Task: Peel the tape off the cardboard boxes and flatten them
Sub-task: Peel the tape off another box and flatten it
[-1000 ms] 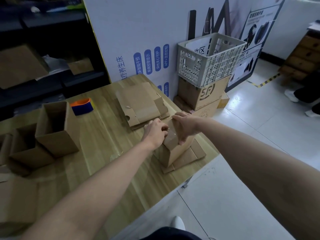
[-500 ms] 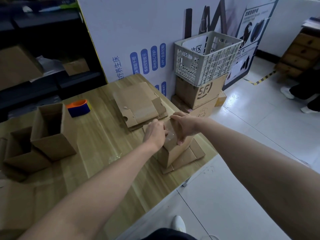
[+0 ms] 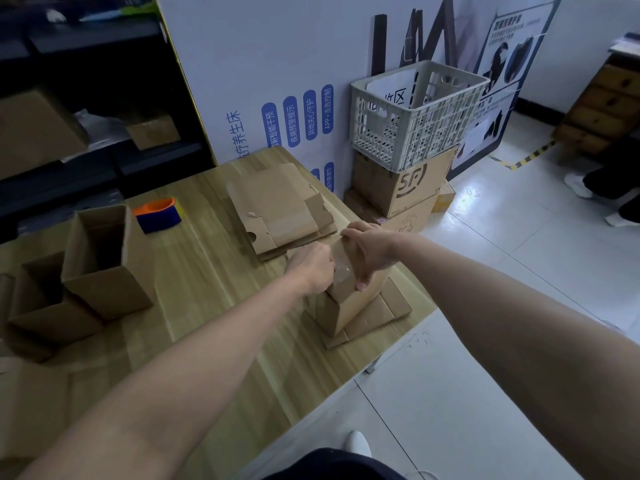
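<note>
A small taped cardboard box (image 3: pixel 346 306) stands near the right edge of the wooden table (image 3: pixel 207 299), on flattened cardboard (image 3: pixel 388 313). My right hand (image 3: pixel 367 252) grips its top, thumb down the near side. At the box's left top corner my left hand (image 3: pixel 310 268) is curled, pinching at the clear tape (image 3: pixel 343 273). Its fingertips are hidden. A stack of flattened boxes (image 3: pixel 280 209) lies behind the hands. Two open boxes (image 3: pixel 107 261) (image 3: pixel 41 306) stand at the table's left.
A blue and orange tape dispenser (image 3: pixel 157 214) sits at the table's back. To the right, on the floor, a white crate (image 3: pixel 415 112) tops an SF carton (image 3: pixel 401 185). Dark shelves (image 3: pixel 86 109) stand behind. A person's shoes (image 3: pixel 578 185) show far right.
The view has shifted slightly. Both hands stay on the small box's top, with the left hand still working at the tape near the corner.
</note>
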